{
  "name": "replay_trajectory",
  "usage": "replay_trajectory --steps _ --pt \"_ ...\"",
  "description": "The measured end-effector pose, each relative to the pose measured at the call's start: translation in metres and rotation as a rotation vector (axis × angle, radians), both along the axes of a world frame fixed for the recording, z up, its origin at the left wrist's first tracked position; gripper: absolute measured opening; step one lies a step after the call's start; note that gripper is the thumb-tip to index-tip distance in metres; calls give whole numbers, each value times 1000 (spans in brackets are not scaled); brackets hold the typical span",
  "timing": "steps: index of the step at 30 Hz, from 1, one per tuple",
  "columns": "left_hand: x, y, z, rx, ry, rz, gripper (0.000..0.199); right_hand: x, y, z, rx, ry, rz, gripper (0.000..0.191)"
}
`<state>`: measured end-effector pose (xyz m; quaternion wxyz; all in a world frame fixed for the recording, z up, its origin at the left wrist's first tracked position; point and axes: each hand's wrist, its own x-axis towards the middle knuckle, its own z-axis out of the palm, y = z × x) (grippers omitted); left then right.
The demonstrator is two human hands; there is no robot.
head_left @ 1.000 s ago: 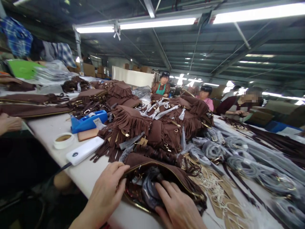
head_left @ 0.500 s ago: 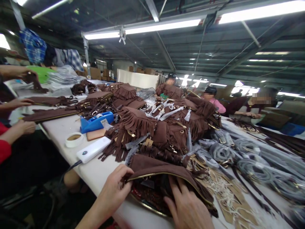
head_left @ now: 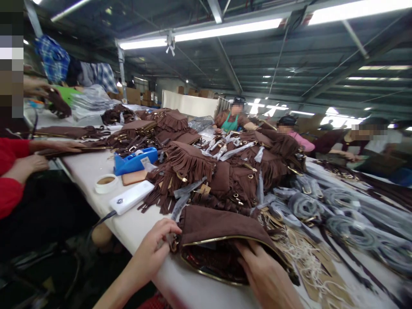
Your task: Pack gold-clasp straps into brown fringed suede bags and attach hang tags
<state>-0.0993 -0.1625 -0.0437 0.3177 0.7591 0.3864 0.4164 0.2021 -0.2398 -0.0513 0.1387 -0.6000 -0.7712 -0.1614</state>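
A brown suede-like bag point(head_left: 222, 224) lies at the table's front edge, its gold zipper undone and the dark, reddish patterned lining showing. My left hand point(head_left: 157, 241) is closed on the bag's left corner, beside a small metal ring. Through the zipper opening reaches my right hand point(head_left: 265, 270), fingers stretched out, their tips hidden inside the bag. Behind the bag rises a pile of brown fringed bags point(head_left: 189, 161) with metal fittings and plastic-wrapped parts.
Left of the pile are a blue tape dispenser point(head_left: 135, 161), a tape roll point(head_left: 106, 183) and a white power bank point(head_left: 131, 197) with a cable. Tags with white strings point(head_left: 305, 262) and plastic-wrapped straps point(head_left: 341, 214) lie right. A red-sleeved co-worker point(head_left: 16, 171) handles brown pieces; others work across the table.
My right hand has gone deeper into the bag, its fingertips now out of sight. The bag's upper side lies flatter. At left, the red-sleeved person's hand has reached further over the brown pieces.
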Motion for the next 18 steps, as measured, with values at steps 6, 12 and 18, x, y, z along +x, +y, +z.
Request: replay_trajectory --steps 6,12,18 --pt "36 -1 30 371 106 66 32 44 -35 58 207 504 -163 24" --pt "119 -7 58 467 363 -329 68 83 -55 37 -159 553 -205 40" --pt "135 -3 1 413 700 -578 83 72 -73 26 -362 589 -220 57"
